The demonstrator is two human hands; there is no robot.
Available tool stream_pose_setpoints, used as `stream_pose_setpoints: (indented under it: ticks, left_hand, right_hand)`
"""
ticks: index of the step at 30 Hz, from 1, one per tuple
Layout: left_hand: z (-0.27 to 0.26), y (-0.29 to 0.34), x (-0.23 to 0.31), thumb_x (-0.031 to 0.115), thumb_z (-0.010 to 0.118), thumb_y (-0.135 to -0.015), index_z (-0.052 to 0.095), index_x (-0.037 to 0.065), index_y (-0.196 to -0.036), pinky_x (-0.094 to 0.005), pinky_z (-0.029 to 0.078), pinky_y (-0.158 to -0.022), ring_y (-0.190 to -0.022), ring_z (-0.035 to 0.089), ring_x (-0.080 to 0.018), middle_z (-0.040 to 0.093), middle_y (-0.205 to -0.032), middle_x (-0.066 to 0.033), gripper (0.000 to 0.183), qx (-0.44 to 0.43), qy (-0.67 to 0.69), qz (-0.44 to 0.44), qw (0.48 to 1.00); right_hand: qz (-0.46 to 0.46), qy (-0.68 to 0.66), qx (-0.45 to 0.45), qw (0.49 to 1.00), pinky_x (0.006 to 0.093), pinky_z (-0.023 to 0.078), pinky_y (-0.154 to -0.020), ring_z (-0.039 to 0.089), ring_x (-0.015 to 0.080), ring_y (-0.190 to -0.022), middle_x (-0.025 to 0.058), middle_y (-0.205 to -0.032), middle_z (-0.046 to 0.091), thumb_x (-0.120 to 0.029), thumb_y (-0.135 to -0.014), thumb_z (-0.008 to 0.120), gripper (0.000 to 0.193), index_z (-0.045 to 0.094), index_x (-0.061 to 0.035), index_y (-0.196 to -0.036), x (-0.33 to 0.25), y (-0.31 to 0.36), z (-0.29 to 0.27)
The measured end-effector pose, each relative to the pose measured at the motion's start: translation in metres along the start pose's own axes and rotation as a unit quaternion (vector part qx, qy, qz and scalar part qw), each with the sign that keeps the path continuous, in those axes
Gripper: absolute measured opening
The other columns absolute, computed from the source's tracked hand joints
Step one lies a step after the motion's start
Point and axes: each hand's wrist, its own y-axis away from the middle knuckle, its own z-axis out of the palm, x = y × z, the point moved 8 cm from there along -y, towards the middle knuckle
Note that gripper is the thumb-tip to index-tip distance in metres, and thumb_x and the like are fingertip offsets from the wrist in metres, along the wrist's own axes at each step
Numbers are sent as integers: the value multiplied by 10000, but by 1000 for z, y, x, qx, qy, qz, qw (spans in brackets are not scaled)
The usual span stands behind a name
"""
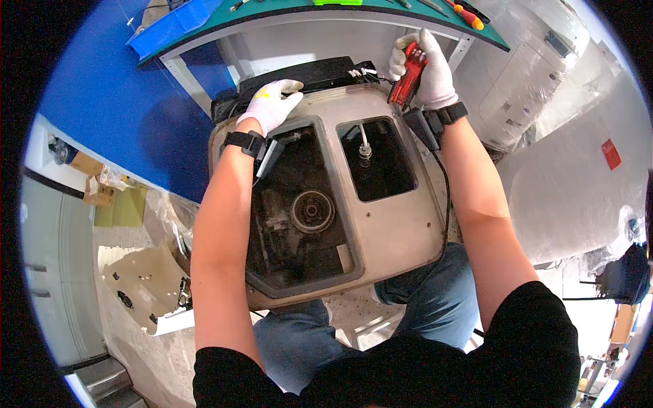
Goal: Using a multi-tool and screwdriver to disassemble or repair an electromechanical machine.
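A beige machine housing lies in front of me, its dark main recess holding a round metal hub. In a smaller rectangular opening stands a metal stem with a spring-like fitting. My left hand, in a white glove, rests at the housing's far left edge with fingers outstretched and seems to grip nothing. At the far right corner, my gloved right hand is closed around a red tool that looks like a folding hex key set. Its lower end hangs near the housing's edge; whether they touch is unclear.
Behind the housing are a black part and loose wire ends. A green-topped bench carries a blue bin and a red-yellow screwdriver. Plastic-wrapped units stand right; a cream cover lies left.
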Motion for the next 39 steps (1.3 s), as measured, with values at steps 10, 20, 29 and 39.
stream_pose_setpoints:
  ticks: [10, 20, 29, 39]
  left_hand:
    - [-7, 1, 14, 235, 587, -865, 612, 41, -1163, -312, 478, -879, -972, 625, -211, 643, -1129, -130, 356, 16, 8, 23, 1000]
    - [7, 26, 154, 217, 594, -904, 485, 47, -1302, -253, 505, -747, -896, 591, -117, 613, -1115, -80, 446, -79, 126, 149, 978]
    - [25, 25, 194, 266, 662, -834, 329, 38, -1409, -271, 496, -774, -913, 591, -147, 587, -1178, -153, 702, -73, 83, 124, 986]
    - [39, 17, 212, 228, 629, -847, 385, 115, -1397, -306, 503, -825, -906, 646, -210, 645, -1066, -183, 613, 57, -110, 226, 966]
  right_hand:
    - [-7, 433, 86, 897, 245, 465, -789, 572, 81, -843, 5, -895, 626, -276, -937, 557, 279, 649, -35, -1045, -41, 19, 18]
    - [-24, 435, 45, 899, 248, 422, -853, 514, 94, -920, 38, -987, 593, -272, -979, 458, 288, 573, -31, -1086, -36, 28, 31]
    - [-6, 375, 91, 923, 245, 472, -744, 573, 95, -815, 33, -883, 636, -230, -895, 619, 247, 633, -2, -988, -35, 30, 20]
    - [-105, 590, 86, 796, 335, 458, -868, 612, 323, -968, 195, -1015, 622, -322, -912, 545, 347, 645, -56, -1112, -55, 34, 19]
